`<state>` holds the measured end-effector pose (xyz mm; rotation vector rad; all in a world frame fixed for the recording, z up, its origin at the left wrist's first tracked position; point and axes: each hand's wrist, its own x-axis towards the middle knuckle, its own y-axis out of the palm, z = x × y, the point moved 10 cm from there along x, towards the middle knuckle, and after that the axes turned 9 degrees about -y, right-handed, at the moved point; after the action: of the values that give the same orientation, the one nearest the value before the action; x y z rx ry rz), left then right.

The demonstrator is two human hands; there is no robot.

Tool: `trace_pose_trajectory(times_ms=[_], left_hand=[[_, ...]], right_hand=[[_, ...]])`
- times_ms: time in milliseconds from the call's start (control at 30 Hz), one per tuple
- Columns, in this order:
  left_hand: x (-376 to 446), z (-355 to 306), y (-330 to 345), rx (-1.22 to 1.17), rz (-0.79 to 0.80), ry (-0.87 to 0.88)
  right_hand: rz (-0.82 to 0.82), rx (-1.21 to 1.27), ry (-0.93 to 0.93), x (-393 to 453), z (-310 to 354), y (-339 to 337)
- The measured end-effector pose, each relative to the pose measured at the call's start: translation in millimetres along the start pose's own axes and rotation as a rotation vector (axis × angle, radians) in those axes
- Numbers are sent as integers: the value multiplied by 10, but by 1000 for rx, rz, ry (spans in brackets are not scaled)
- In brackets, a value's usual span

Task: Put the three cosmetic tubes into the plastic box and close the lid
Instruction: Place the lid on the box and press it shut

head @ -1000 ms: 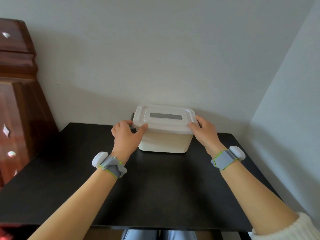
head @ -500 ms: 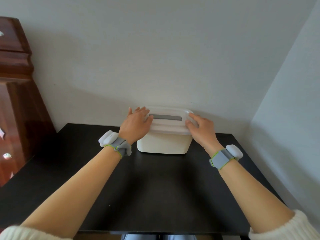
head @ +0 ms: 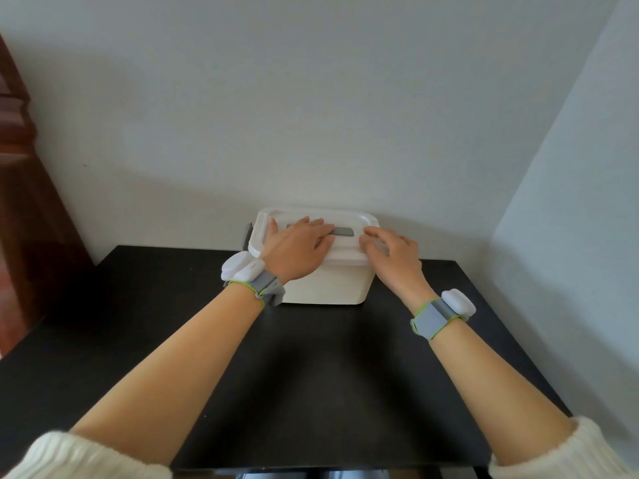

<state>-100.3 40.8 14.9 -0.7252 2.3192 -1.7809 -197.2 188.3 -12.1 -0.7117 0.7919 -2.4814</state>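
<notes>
Nearest the camera, two cream knitted sleeve cuffs (head: 86, 456) sit pushed up on bare forearms that reach forward over a matte black rectangular table (head: 311, 392). Each wrist carries a grey fabric band with green edging and a white oval sensor pod (head: 241, 266). Further out, the left hand (head: 297, 248) lies palm down on the white plastic lid (head: 345, 217), fingers stretched flat and holding nothing, partly covering the grey rectangular handle inset (head: 343, 232). The right hand (head: 394, 254) rests on the lid's near right edge, fingers loosely spread and slightly curled, gripping nothing. The lid sits on the cream rectangular plastic box (head: 332, 286), which stands at the table's far edge just beside the pale grey wall (head: 311, 115). The cosmetic tubes cannot be seen. A dark reddish wooden cabinet (head: 31, 216) stands at the far left.
</notes>
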Motion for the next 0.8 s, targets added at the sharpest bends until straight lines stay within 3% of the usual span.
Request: trace_pose_trajectory(times_ms=[100,200,367,800], left_hand=[[-4,29,-9,-15,-15,-6],[-17,29,-18,-25,-32,-5],[-20,36,-25,-29,-50,-7],[-39,47,-15,-30,-67,-9]], right_hand=[[-42,72,77,-24,-130,24],[-88,306,244,-86,-351,77],[-44,586,420,-117,-540,250],[-158,485,217,-66,-322,63]])
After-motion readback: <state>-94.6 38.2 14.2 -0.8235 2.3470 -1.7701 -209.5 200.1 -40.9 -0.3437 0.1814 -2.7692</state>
